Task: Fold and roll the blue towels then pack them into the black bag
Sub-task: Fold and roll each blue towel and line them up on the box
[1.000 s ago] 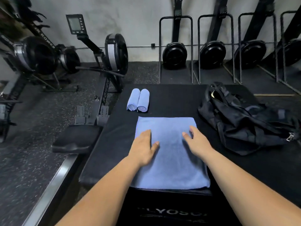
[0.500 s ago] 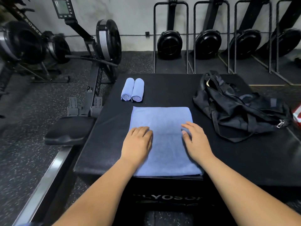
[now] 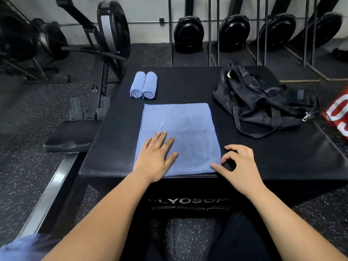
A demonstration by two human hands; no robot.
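Observation:
A folded blue towel (image 3: 180,129) lies flat on the black padded box (image 3: 263,166), its near edge at the box's front rim. My left hand (image 3: 156,157) rests palm down on the towel's near left part, fingers spread. At the towel's near right corner my right hand (image 3: 239,166) has thumb and forefinger curled, the thumb touching the corner. Two rolled blue towels (image 3: 144,85) lie side by side beyond the flat towel. The black bag (image 3: 263,102) sits slumped at the right, its top partly open.
A rowing machine (image 3: 105,46) with its seat (image 3: 69,136) and rail stands left of the box. More rowers stand upright along the back wall (image 3: 233,32). A red object (image 3: 339,113) lies at the right edge. More blue cloth (image 3: 24,247) shows at the bottom left corner.
Both hands slid back toward me along the towel. My right hand moved off the towel's surface to its near right corner and curled its fingers. The view tilted downward.

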